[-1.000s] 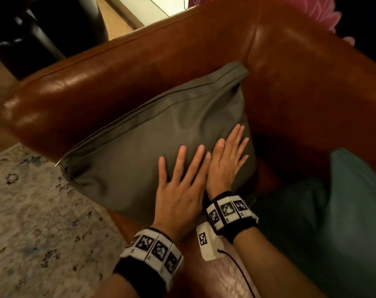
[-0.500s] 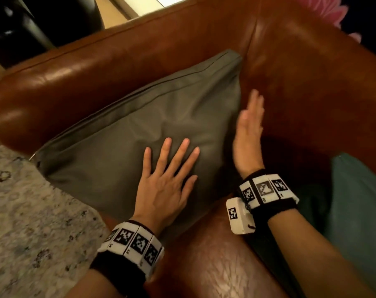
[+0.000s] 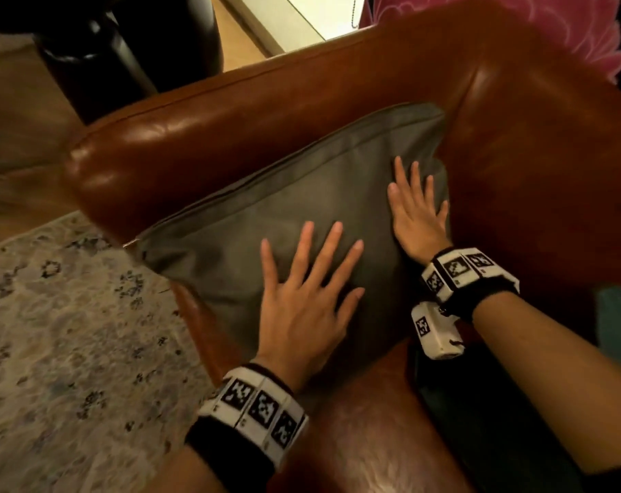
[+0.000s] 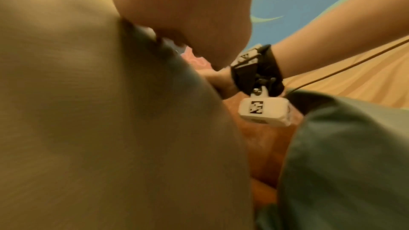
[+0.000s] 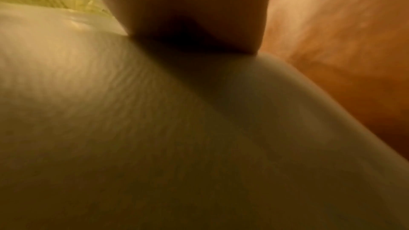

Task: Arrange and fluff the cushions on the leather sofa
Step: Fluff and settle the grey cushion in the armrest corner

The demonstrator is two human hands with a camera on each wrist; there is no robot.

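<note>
A grey-green cushion [image 3: 266,222] leans in the corner of the brown leather sofa [image 3: 202,122], against its armrest and back. My left hand [image 3: 309,279] lies flat on the cushion's lower middle with fingers spread. My right hand [image 3: 417,204] presses flat on the cushion's right side, near the sofa back. In the left wrist view the cushion [image 4: 88,128] fills the left and my right wrist band [image 4: 256,74] shows beyond it. The right wrist view shows only the cushion [image 5: 155,137] and leather [image 5: 343,50] close up. A teal cushion [image 3: 618,314] sits at the right edge.
A patterned pale rug [image 3: 60,332] covers the floor left of the sofa. A dark rounded piece of furniture [image 3: 124,40] stands behind the armrest. Pink flowered fabric [image 3: 515,19] shows past the sofa back. The leather seat [image 3: 365,439] is bare in front of the cushion.
My right hand was flat beside the left, then lifted edge-on at the cushion's right side, and now lies flat on the cushion again. The left hand stayed pressed on it.
</note>
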